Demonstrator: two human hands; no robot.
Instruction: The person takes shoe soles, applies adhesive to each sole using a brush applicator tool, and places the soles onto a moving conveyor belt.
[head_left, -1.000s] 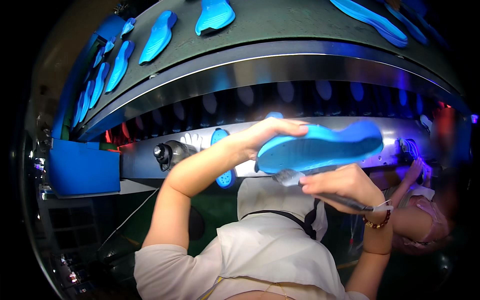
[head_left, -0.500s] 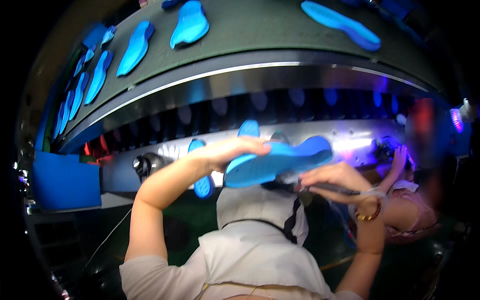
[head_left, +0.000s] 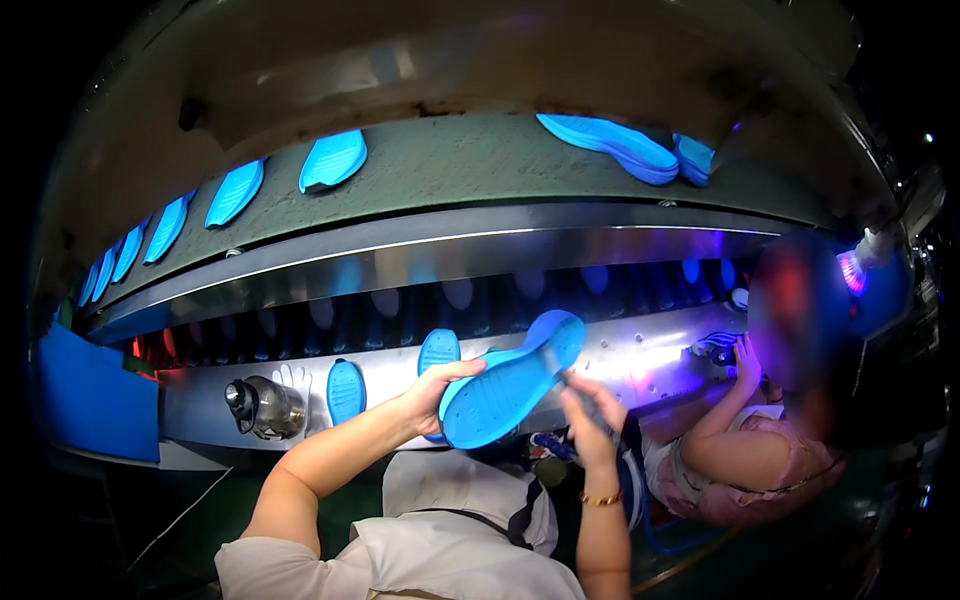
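My left hand (head_left: 445, 388) grips a blue shoe sole (head_left: 490, 402) by its left edge, fingers wrapped round it, with the inner face turned up. The sole is held tilted above the metal bench. In my right hand (head_left: 592, 408) is a slim brush (head_left: 552, 362) with a dark handle, its blurred tip at the sole's right edge near the narrow end. Behind the held sole, another blue sole (head_left: 438, 350) lies partly hidden on the bench. A further blue sole (head_left: 346, 392) rests to its left.
A green conveyor belt (head_left: 450, 165) carrying several blue soles runs across the back behind a metal rail (head_left: 440, 245). On the metal bench (head_left: 640, 350) stands a clear bottle with a dark top (head_left: 268, 405). A co-worker (head_left: 745, 450) sits at the right near a purple lamp (head_left: 852, 270).
The view has shifted, showing more of the bench. The held sole has turned to show its inner face, and the brush has come up to its right edge.
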